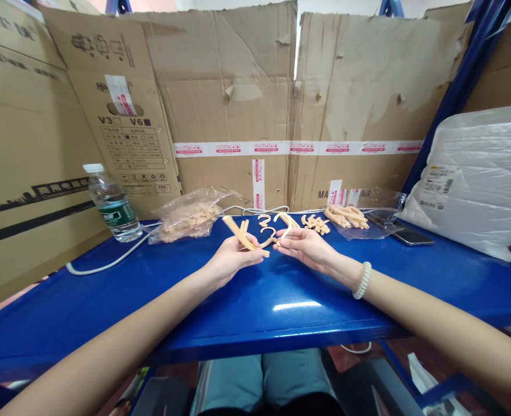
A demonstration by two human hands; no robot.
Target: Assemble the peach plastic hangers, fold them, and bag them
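My left hand (233, 254) is closed around a straight tan plastic strip (242, 234), which points up and to the left over the blue shelf (255, 300). My right hand (305, 245) pinches a curved tan hook-shaped piece (287, 224) close to the strip's lower end. The two hands nearly touch. Loose tan hook pieces (266, 226) lie on the shelf just behind them, and more tan pieces (315, 223) lie to the right. A white bead bracelet (362, 280) sits on my right wrist.
A clear bag of tan parts (190, 218) lies at back left, beside a water bottle (112, 205). Another open bag with tan pieces (348, 216) and a phone (405, 234) lie at back right. A white wrapped bundle (476, 173) fills the right. Cardboard walls stand behind; a white cable (108, 264) runs along the shelf.
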